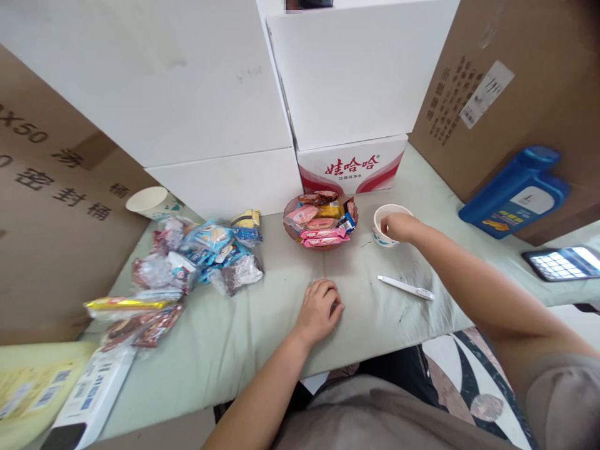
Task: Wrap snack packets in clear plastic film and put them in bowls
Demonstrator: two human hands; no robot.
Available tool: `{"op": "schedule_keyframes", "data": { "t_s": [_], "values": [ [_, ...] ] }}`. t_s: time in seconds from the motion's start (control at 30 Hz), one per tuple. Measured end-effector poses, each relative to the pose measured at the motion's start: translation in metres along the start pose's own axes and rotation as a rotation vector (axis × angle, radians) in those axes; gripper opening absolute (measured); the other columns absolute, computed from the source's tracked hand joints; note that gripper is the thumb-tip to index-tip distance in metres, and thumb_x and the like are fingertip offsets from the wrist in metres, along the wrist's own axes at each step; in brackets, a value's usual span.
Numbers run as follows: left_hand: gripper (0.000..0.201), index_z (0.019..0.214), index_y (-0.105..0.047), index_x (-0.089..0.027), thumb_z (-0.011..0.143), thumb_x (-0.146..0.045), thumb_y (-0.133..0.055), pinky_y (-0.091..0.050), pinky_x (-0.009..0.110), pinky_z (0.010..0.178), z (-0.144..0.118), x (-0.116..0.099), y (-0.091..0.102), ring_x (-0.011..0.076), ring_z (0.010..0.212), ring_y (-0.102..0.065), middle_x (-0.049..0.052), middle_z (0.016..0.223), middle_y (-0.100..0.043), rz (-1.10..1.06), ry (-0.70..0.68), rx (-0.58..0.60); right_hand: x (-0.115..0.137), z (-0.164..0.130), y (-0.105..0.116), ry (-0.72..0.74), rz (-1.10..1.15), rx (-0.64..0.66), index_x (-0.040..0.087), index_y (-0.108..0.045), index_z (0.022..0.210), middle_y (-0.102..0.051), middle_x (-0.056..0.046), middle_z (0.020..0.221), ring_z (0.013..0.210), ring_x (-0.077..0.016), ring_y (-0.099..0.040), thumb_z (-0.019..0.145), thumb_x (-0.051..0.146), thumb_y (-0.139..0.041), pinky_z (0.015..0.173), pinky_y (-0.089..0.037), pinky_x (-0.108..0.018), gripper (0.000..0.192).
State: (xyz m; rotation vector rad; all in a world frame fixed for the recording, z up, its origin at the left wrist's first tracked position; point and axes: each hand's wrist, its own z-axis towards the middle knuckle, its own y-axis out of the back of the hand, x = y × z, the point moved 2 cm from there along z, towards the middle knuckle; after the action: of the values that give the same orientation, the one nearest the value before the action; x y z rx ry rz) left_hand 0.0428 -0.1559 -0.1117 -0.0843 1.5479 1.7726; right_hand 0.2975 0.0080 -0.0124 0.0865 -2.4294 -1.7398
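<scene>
My right hand (398,227) reaches over the rim into a white paper bowl (388,241) with a blue pattern near its base. Its fingertips are down inside, so what they touch is hidden. My left hand (320,312) rests on the cloth-covered table with its fingers slightly bent and the thumb apart. A little beyond it stands a reddish clear bowl (293,232) filled with wrapped snacks, among them pink packets (323,237) at the front. Between my hands, nearer the right forearm, lies a white utility knife (405,287).
Several snack packets (210,240) are heaped on the left, beside a tilted paper cup (152,201). White boxes (354,165) stand behind the bowls. On the right are a blue bottle (520,194), a phone (562,263) and a large carton (497,137). A yellow container (42,381) sits front left.
</scene>
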Motion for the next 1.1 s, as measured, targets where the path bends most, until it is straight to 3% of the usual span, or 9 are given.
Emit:
{"op": "schedule_keyframes", "data": {
  "t_s": [0.13, 0.33, 0.43, 0.53, 0.67, 0.77, 0.87, 1.0, 1.1],
  "values": [
    [0.005, 0.086, -0.061, -0.019, 0.081, -0.019, -0.062, -0.043, 0.043, 0.093, 0.0, -0.002, 0.0, 0.0242, 0.107, -0.053, 0.008, 0.106, -0.061, -0.017, 0.001, -0.005, 0.004, 0.035, -0.012, 0.033, 0.001, 0.22, 0.009, -0.072, 0.082, -0.069, -0.008, 0.078, 0.068, -0.0162, -0.063, 0.072, 0.012, -0.069, 0.07, -0.045, -0.028, 0.012],
    [0.009, 0.09, -0.063, -0.02, 0.083, -0.02, -0.058, -0.046, 0.042, 0.093, 0.001, 0.0, 0.002, 0.0225, 0.105, -0.056, 0.008, 0.104, -0.063, -0.081, 0.017, -0.071, 0.01, 0.03, -0.01, 0.065, 0.007, 0.186, 0.001, -0.071, 0.087, -0.07, -0.014, 0.085, 0.075, -0.0155, -0.061, 0.08, 0.009, -0.061, 0.07, -0.038, -0.028, 0.015],
    [0.017, 0.102, -0.062, -0.02, 0.087, -0.019, -0.053, -0.045, 0.044, 0.097, -0.008, 0.013, 0.029, 0.0239, 0.111, -0.056, 0.01, 0.111, -0.063, 0.022, -0.005, -0.211, -0.001, 0.001, 0.005, 0.059, 0.018, 0.028, 0.003, -0.067, 0.107, -0.068, -0.019, 0.104, 0.088, -0.0186, -0.06, 0.088, 0.015, -0.053, 0.074, -0.037, -0.031, 0.026],
    [0.027, 0.114, -0.06, -0.021, 0.087, -0.023, -0.056, -0.03, 0.058, 0.108, -0.029, 0.035, 0.076, 0.0344, 0.135, -0.035, 0.014, 0.132, -0.051, 0.352, 0.058, -0.503, -0.025, -0.045, 0.002, 0.077, 0.102, -0.339, 0.014, -0.063, 0.116, -0.062, -0.018, 0.121, 0.102, -0.0214, -0.058, 0.096, 0.032, -0.044, 0.078, -0.039, -0.034, 0.033],
    [0.067, 0.138, -0.042, -0.018, 0.081, -0.044, -0.066, -0.016, 0.068, 0.11, -0.059, 0.067, 0.12, 0.0439, 0.143, -0.011, 0.022, 0.153, -0.02, 0.559, 0.368, -0.833, -0.053, -0.1, -0.06, 0.289, 0.246, -0.552, 0.027, -0.066, 0.098, -0.068, -0.016, 0.102, 0.096, -0.0242, -0.061, 0.092, 0.059, -0.043, 0.078, -0.046, -0.039, 0.04],
    [0.073, 0.143, -0.038, -0.019, 0.081, -0.046, -0.066, -0.023, 0.069, 0.107, -0.058, 0.088, 0.111, 0.0466, 0.143, -0.009, 0.021, 0.156, -0.014, 0.525, 0.473, -0.621, -0.055, -0.12, -0.117, 0.351, 0.2, -0.645, 0.032, -0.066, 0.1, -0.068, -0.016, 0.104, 0.095, -0.03, -0.061, 0.09, 0.063, -0.04, 0.081, -0.048, -0.046, 0.042],
    [0.044, 0.128, -0.057, -0.02, 0.085, -0.028, -0.059, -0.035, 0.065, 0.103, -0.045, 0.105, 0.092, 0.0429, 0.139, -0.027, 0.017, 0.147, -0.038, 0.477, 0.437, -0.416, -0.043, -0.126, -0.152, 0.349, 0.173, -0.641, 0.031, -0.066, 0.106, -0.068, -0.014, 0.101, 0.09, -0.0303, -0.062, 0.093, 0.049, -0.041, 0.08, -0.051, -0.046, 0.033],
    [0.028, 0.098, -0.07, -0.02, 0.086, -0.012, -0.047, -0.047, 0.052, 0.096, -0.03, 0.104, 0.09, 0.0306, 0.113, -0.054, 0.013, 0.105, -0.066, 0.422, 0.333, -0.465, -0.029, -0.13, -0.16, 0.309, 0.158, -0.647, 0.023, -0.066, 0.108, -0.068, -0.011, 0.096, 0.088, -0.0285, -0.061, 0.094, 0.034, -0.041, 0.08, -0.052, -0.045, 0.031],
    [0.028, 0.093, -0.07, -0.021, 0.086, -0.009, -0.045, -0.052, 0.043, 0.09, -0.023, 0.07, 0.081, 0.0236, 0.098, -0.059, 0.008, 0.095, -0.068, 0.31, 0.139, -0.413, -0.017, -0.135, -0.151, 0.314, 0.197, -0.658, 0.02, -0.066, 0.107, -0.066, -0.011, 0.095, 0.089, -0.0265, -0.061, 0.095, 0.031, -0.041, 0.081, -0.053, -0.043, 0.029]
  ]
}}
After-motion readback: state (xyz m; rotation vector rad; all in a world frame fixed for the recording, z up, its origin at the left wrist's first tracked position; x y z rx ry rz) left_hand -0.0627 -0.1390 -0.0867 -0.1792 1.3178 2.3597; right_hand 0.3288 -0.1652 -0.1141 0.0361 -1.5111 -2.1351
